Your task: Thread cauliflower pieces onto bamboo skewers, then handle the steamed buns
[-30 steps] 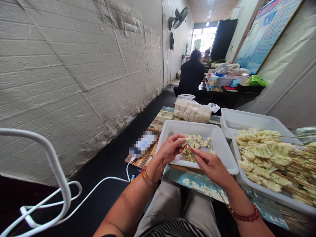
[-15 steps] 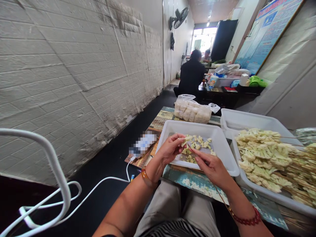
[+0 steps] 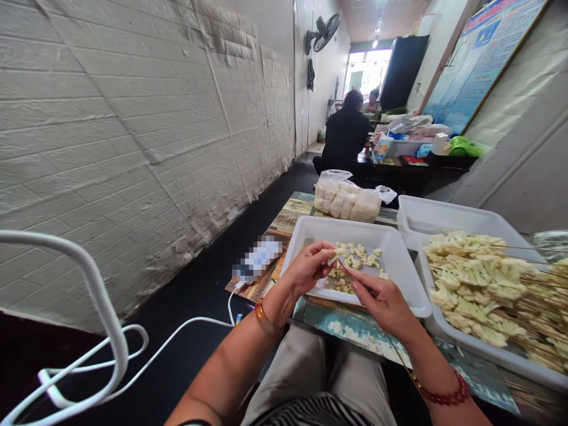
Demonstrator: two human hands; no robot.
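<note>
My left hand [image 3: 313, 264] is closed on a small pale cauliflower floret [image 3: 338, 254] above a white plastic tray [image 3: 403, 290]. Thumb and fingers of my right hand [image 3: 381, 300] pinch a thin wooden skewer [image 3: 394, 349], whose long end runs back under the wrist. The skewer's tip meets the floret between the two hands; how deep it sits I cannot tell. Loose cauliflower pieces [image 3: 361, 255] lie on the tray's floor. To the right, a second white tray [image 3: 461, 331] holds a heap of skewered cauliflower [image 3: 483, 284] with sticks pointing right.
Behind the near tray stands a clear bag of pale round items [image 3: 347, 200]. A phone-like device [image 3: 260, 259] with a white cable [image 3: 190, 321] lies at the table's left edge. Another white tray [image 3: 448, 216] sits at back right. A person in black [image 3: 346, 133] sits farther off.
Both hands stay in nearly the same place, with the floret and skewer still held together. Only a very slight shift of the view shows.
</note>
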